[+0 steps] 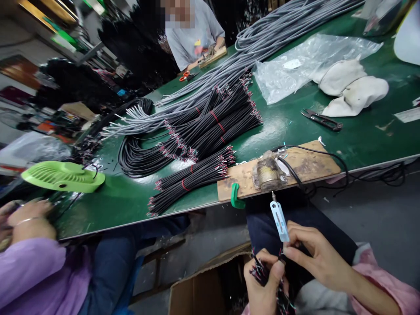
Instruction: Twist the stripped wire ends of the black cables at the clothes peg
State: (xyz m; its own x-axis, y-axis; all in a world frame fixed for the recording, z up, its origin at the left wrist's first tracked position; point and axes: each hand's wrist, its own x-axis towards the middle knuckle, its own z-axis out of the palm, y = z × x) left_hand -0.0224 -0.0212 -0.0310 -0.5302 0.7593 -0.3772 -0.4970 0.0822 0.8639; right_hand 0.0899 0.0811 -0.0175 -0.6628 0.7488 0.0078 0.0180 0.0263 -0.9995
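My left hand (267, 280) is closed around a bunch of thin black cables (259, 269) with stripped red, white and green wire ends. Close beside it, my right hand (310, 249) pinches the end of one black cable between thumb and forefinger. The fingers of that hand are at the lower end of a light blue, slotted piece (278, 218) with a metal tip; whether they touch it I cannot tell. Its tip points up to a round, mesh-covered device (269, 171) fixed on a wooden board (308, 164) at the table edge.
Tied black cable bundles (210, 131) and long grey cables (262, 43) cover the green table (114, 210). Thread snips (323, 120), white gloves (357, 87), a green clamp (236, 196) and a green fan (62, 176) lie around. An open carton (197, 288) stands below. Two co-workers sit nearby.
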